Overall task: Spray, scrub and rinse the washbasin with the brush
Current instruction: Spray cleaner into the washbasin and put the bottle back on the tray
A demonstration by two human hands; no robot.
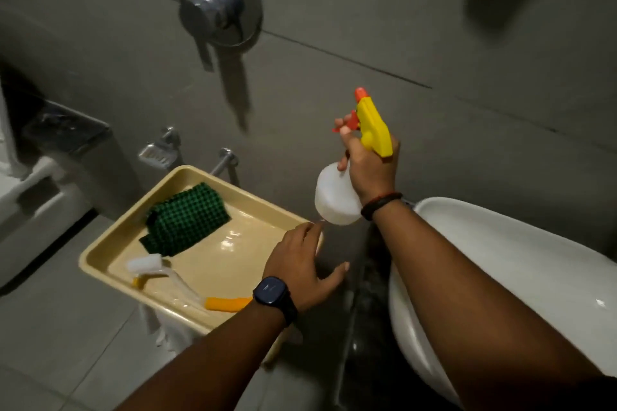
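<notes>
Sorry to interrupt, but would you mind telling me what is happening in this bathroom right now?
A person is getting ready to clean the white washbasin. Their right hand holds a spray bottle with a yellow head, a finger on its red trigger, lifted between the tray and the basin. The left hand, open and empty, hovers over the edge of a beige tray. In the tray lie a brush with an orange handle and a green scouring cloth. Neither is being touched.

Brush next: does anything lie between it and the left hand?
No. The head view shows only bare tray between the brush and left hand.
</notes>
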